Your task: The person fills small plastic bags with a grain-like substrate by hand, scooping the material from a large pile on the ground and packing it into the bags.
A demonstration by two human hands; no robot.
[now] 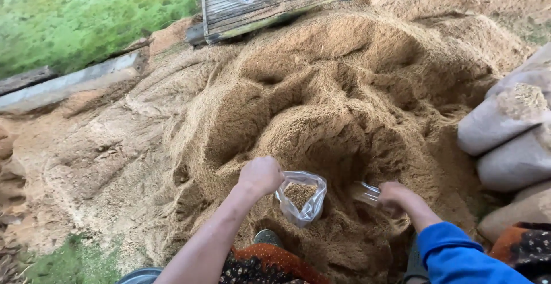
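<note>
My left hand (261,175) grips the rim of a clear plastic bag (301,201) and holds its mouth open; the bag is partly filled with brown sawdust-like husk. My right hand (393,198), in a blue sleeve, holds a small clear plastic scoop or cup (367,192) just right of the bag, low in a hollow dug into the large heap of husk (344,89). The bag rests against the heap's slope between both hands.
Filled grey sacks (508,140) are stacked at the right edge. A wooden pallet (258,8) with several white bags lies at the top. Grass (74,14) and a concrete kerb (69,83) lie at the left. A shoe (267,237) shows below the bag.
</note>
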